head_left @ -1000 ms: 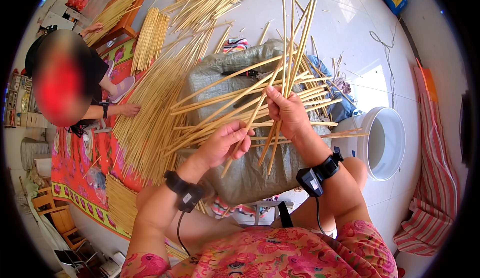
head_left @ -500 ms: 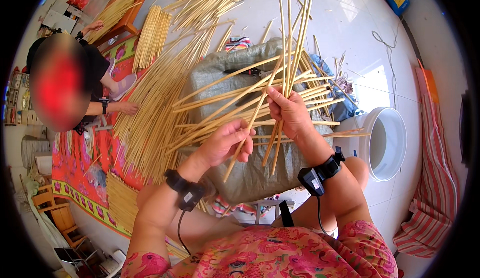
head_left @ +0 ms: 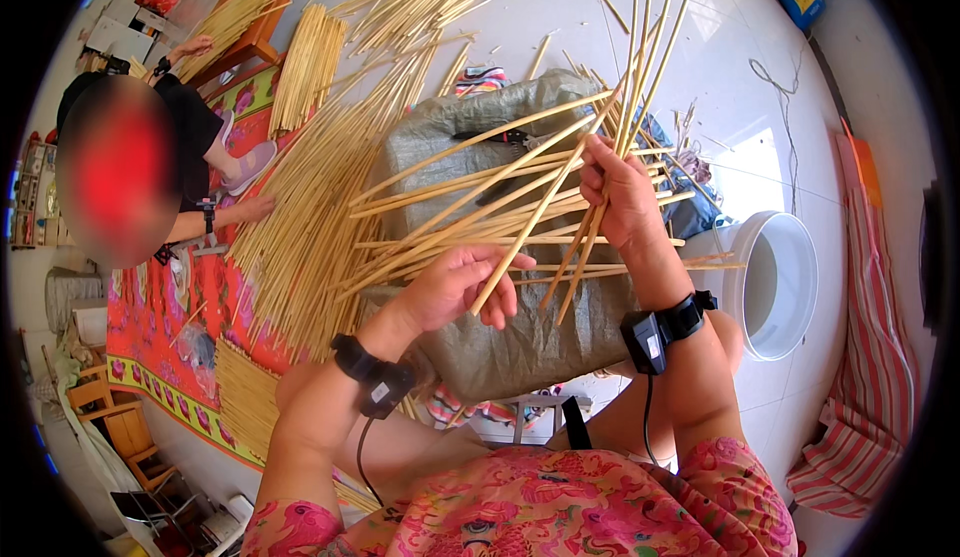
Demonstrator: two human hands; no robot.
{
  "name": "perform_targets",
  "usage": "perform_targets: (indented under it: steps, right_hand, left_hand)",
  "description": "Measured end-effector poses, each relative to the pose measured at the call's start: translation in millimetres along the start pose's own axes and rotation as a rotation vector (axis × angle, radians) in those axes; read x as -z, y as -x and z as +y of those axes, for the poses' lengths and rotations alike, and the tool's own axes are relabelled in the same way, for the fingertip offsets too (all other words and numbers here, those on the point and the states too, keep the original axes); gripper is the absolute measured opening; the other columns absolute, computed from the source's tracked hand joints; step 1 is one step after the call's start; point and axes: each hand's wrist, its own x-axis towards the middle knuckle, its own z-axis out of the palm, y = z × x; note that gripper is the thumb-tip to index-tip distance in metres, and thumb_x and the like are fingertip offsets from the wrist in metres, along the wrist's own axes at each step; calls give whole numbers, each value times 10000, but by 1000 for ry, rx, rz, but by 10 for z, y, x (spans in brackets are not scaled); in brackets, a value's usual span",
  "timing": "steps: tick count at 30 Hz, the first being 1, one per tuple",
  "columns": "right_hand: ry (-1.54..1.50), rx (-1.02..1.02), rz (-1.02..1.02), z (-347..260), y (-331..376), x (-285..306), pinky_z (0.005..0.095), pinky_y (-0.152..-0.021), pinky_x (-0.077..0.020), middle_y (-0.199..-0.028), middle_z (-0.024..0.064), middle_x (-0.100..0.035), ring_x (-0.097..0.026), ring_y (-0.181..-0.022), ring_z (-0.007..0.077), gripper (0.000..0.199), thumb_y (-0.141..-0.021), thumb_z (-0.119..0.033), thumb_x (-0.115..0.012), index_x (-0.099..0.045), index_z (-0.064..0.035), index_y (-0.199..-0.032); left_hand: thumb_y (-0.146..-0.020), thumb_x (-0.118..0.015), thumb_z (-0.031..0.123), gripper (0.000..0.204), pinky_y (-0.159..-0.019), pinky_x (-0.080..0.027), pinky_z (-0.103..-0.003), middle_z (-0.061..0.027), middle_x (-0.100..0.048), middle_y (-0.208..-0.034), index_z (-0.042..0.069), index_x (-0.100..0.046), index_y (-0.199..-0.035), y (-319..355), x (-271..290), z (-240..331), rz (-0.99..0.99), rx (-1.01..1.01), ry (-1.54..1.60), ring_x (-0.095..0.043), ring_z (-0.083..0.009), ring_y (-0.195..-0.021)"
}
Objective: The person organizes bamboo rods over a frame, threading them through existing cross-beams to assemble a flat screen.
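Note:
Over a grey woven sack (head_left: pixel 520 352) on my lap lie several long pale bamboo strips crossing each other. My right hand (head_left: pixel 622 200) is closed round a bunch of upright strips (head_left: pixel 638 67) that fan out toward the top of the view. One single strip (head_left: pixel 540 219) slants up to the right; my left hand (head_left: pixel 462 285) pinches its lower end. Flat strips (head_left: pixel 470 219) spread leftward under both hands. Each wrist wears a black band with a cable.
A big heap of bamboo strips (head_left: pixel 310 207) covers the floor and a red flowered mat (head_left: pixel 165 342) at left, where another person sits with a hand on the strips. A white bucket (head_left: pixel 778 282) stands at right, striped cloth (head_left: pixel 850 437) beyond it, wooden furniture at top left.
My right hand has risen a little with its bunch of strips. My left hand has shifted slightly right along the slanted strip.

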Motion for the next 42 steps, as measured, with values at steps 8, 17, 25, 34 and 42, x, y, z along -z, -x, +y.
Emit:
perform_targets:
  steps: [8, 17, 25, 34, 42]
  right_hand:
    - [-21, 4, 20, 5, 2, 13, 184, -436, -300, -749, -12, -482, -396, -553, 50, 147, -878, -160, -592, -557, -34, -944]
    - [-23, -18, 21, 36, 3, 15, 181, -427, -286, -754, -15, -483, -386, -541, 45, 160, -872, -165, -603, -546, -46, -961]
    - [-17, -26, 14, 43, 27, -19, 175, -417, -266, -734, -25, -467, -368, -520, 38, 170, -869, -170, -611, -560, -40, -967]
    - [-2, -38, 2, 42, 41, -24, 175, -413, -256, -717, -38, -449, -356, -514, 29, 201, -874, -181, -608, -581, -24, -996]
    - [8, -127, -112, 86, 98, -83, 172, -405, -243, -692, -56, -429, -342, -505, 23, 195, -891, -175, -580, -591, -36, -1028]
  left_hand:
    - [-937, -467, 240, 282, -412, -378, -170, -34, -538, -579, -11, -558, -1025, 27, -3, 44, 13, 28, -118, -458, -56, -431]
    - [-899, -559, 239, 198, -404, -370, -156, -9, -524, -578, 41, -560, -900, 15, -5, 19, 84, 7, -223, -441, -40, -436]
    - [-888, -582, 231, 192, -386, -337, -145, 10, -522, -577, 74, -513, -802, 7, -47, 38, 164, 18, -334, -426, -18, -439]
    - [-870, -601, 141, 147, -415, -335, -152, 49, -492, -615, 83, -490, -793, -21, -30, -10, 234, -10, -464, -458, -11, -501]
    - [-970, -395, 216, 228, -520, -380, -176, 11, -489, -655, 23, -505, -1020, -67, -15, -77, 107, -119, -319, -481, -54, -582]
